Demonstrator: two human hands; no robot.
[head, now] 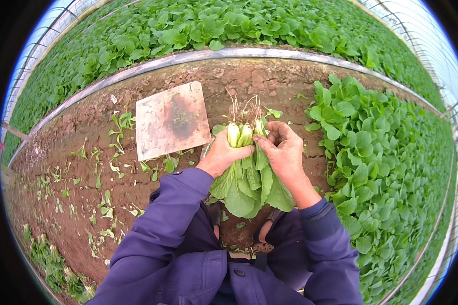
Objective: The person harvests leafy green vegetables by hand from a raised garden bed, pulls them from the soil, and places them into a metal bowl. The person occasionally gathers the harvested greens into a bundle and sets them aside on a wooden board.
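Observation:
My left hand (pixel 226 153) is wrapped around a bunch of leafy greens (pixel 244 187) in front of my knees. The pale stems and thin roots (pixel 245 110) point away from me, while the broad leaves hang towards my body. At the right side of the bunch, my right hand (pixel 284 148) pinches a plant's pale stem (pixel 259 127) between thumb and fingers. Its root end lies level with the others. Part of the stems is hidden behind my fingers.
A worn, stained square board (pixel 152 129) lies left of the bunch. Uprooted seedlings (pixel 118 143) litter the soil on the left; bundled greens (pixel 53 263) lie at lower left. Growing greens (pixel 366 152) stand close on the right. A long pale edging strip (pixel 248 53) crosses ahead.

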